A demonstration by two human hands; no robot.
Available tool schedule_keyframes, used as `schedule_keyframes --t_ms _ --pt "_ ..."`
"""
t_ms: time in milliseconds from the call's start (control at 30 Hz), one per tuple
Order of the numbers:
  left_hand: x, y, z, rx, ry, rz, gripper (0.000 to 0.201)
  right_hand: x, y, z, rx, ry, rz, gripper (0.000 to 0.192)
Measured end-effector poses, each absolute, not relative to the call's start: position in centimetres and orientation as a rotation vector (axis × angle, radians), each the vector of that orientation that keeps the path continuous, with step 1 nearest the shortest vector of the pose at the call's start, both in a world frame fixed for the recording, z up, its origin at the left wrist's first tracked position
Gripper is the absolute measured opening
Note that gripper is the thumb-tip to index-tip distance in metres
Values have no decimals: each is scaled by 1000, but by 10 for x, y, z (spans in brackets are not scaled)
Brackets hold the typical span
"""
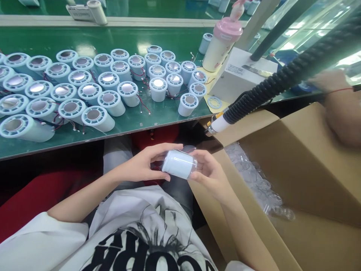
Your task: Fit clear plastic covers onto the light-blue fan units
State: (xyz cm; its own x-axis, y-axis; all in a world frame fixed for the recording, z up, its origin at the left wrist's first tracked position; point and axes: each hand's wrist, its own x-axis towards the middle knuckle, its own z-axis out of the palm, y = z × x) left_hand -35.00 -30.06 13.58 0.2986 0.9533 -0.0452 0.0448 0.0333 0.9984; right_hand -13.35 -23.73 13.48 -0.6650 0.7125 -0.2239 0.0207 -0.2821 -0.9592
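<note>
Hands are meeting low over your lap, below the edge of the green counter (pixel 169 113), and between them you are holding one pale blue cylinder housing (pixel 179 164) lying on its side. Your left hand (pixel 146 163) is curling around its closed end, thumb over the top and fingers under, so that grip is clenched on the housing; your right hand (pixel 210 173) is cupping the other end, where a clear plastic cap (pixel 194 165) seems to be sitting, though glare is making its edge hard to read. You are doing well to keep both grips near the ends, since the smooth wall looks slippery; keeping the housing level and the two ends square to each other should help the cap seat evenly. Thin red wires are trailing from the finished housings (pixel 93 94) standing in rows on the counter, so watch for any lead getting pinched under your fingers. More clear caps (pixel 262 188) are lying in the open cardboard box (pixel 310 158) just beside your right wrist, and a black ribbed hose with a white nozzle (pixel 218 124) is hanging above it.
</note>
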Motion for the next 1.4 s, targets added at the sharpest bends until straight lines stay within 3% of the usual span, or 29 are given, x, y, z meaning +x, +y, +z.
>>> schedule_keyframes --t_ms 233,600,833,1000,1233,1400 --pt "-350 -300 139 1339 993 907 74 -124 -243 141 -844 -1694 1798 44" --pt "-349 -298 140 1286 962 906 75 -123 -242 139 -852 -1604 1849 45" --pt "-336 -273 122 1032 986 1018 75 -131 -236 100 -833 -1180 1927 39" --pt "-316 -233 104 887 1082 1049 69 -138 -228 64 -893 -822 1885 47" --pt "-308 -197 95 1000 1070 980 57 -138 -213 47 -859 -783 1831 48" --pt "-318 -200 103 994 1104 954 59 -138 -208 53 -822 -834 1822 45"
